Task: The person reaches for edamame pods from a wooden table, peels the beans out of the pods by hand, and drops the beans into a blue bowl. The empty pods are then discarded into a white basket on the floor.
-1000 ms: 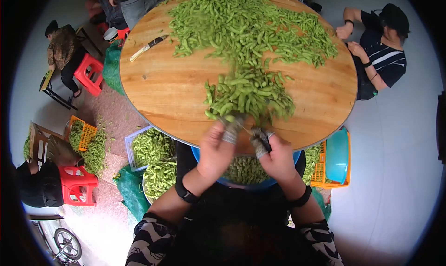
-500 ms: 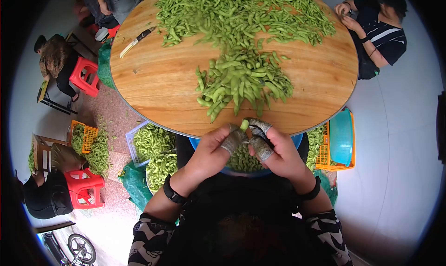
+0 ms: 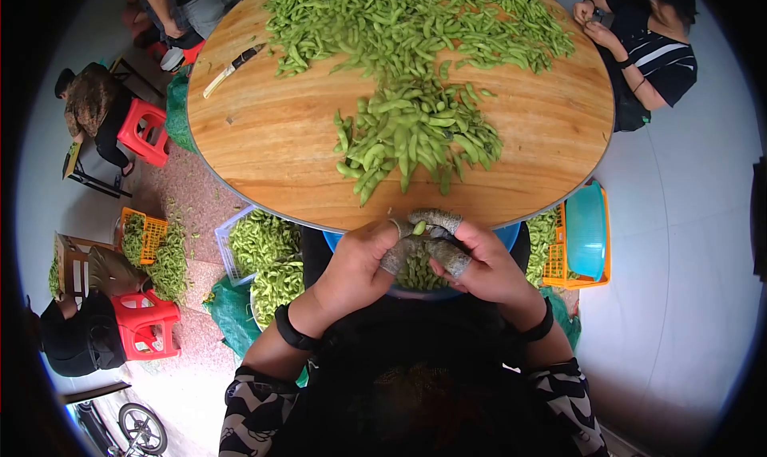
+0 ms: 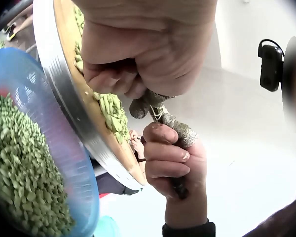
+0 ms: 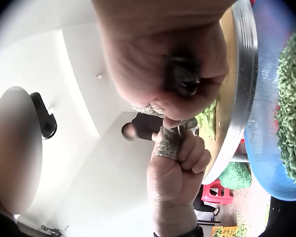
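Observation:
Below the table's near edge my left hand (image 3: pixel 359 257) and right hand (image 3: pixel 479 265) meet, thumbs and forefingers wrapped in grey coverings. Between their fingertips they pinch a green soybean pod (image 3: pixel 419 228), mostly hidden by the fingers. A small dark object (image 5: pixel 185 76) lies in my right palm under the curled fingers; I cannot tell what it is. Directly beneath the hands is a blue basin (image 4: pixel 84 163) with many shelled green beans (image 4: pixel 27 173) in it. A pile of soybean pods (image 3: pixel 415 133) lies on the round wooden table (image 3: pixel 272 149) just beyond.
A larger heap of pods (image 3: pixel 383 17) covers the table's far side, and a knife (image 3: pixel 232 71) lies at its left. A lilac crate (image 3: pixel 226 245) and an orange crate (image 3: pixel 603 257) flank me on the floor. A person (image 3: pixel 655 49) sits at the right, hands raised.
Both hands have drawn back from the pod pile to below the table edge, bringing a pod. Since half a second ago the pod has sunk lower between the fingers.

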Tool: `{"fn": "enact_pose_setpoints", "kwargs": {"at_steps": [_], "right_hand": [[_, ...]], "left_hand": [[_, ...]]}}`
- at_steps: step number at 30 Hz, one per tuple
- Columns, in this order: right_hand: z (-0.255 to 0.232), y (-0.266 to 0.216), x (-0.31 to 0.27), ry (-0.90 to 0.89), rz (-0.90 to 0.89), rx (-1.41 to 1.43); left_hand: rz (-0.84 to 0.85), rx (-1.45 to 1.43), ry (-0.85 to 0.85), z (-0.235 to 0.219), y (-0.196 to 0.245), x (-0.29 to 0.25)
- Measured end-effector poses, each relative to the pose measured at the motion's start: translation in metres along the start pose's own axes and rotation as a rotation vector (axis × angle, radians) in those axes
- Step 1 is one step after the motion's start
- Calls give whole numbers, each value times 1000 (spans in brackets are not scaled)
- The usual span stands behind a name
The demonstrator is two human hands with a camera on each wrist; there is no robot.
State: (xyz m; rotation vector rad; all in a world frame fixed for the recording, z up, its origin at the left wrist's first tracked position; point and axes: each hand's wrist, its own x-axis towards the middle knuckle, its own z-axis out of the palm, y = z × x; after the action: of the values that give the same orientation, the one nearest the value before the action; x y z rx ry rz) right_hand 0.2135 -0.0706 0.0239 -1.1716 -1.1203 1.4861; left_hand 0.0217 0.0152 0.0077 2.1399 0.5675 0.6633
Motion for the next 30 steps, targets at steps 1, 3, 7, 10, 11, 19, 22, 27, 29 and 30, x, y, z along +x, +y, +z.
{"fn": "enact_pose_setpoints", "kwargs": {"at_steps": [1, 3, 7, 10, 11, 19, 22, 27, 29, 30], "right_hand": [[0, 3, -1, -13, 10, 20], [1, 3, -2, -62, 101, 219], [7, 10, -8, -123, 311, 651], [1, 15, -9, -198, 324, 737], [3, 13, -9, -197, 327, 738], [12, 1, -17, 47, 334, 314], [11, 3, -18, 33, 297, 195], [11, 4, -19, 59, 257, 78], [11, 5, -20, 78, 244, 59], [11, 5, -21, 76, 227, 44]], "left_hand": [[-1, -2, -1, 1, 2, -2], [-432, -824, -53, 5, 6, -8], [-579, -1660, -219, 17, -9, -21], [-506, -1758, -279, 24, -16, -24], [-508, -1760, -277, 24, -15, -24], [55, 26, 108, 18, -16, -17], [193, 459, 99, 10, 0, -15], [282, 694, 35, 14, 0, -16], [285, 702, 62, 21, -3, -16], [222, 597, 75, 24, -3, -16]]}}
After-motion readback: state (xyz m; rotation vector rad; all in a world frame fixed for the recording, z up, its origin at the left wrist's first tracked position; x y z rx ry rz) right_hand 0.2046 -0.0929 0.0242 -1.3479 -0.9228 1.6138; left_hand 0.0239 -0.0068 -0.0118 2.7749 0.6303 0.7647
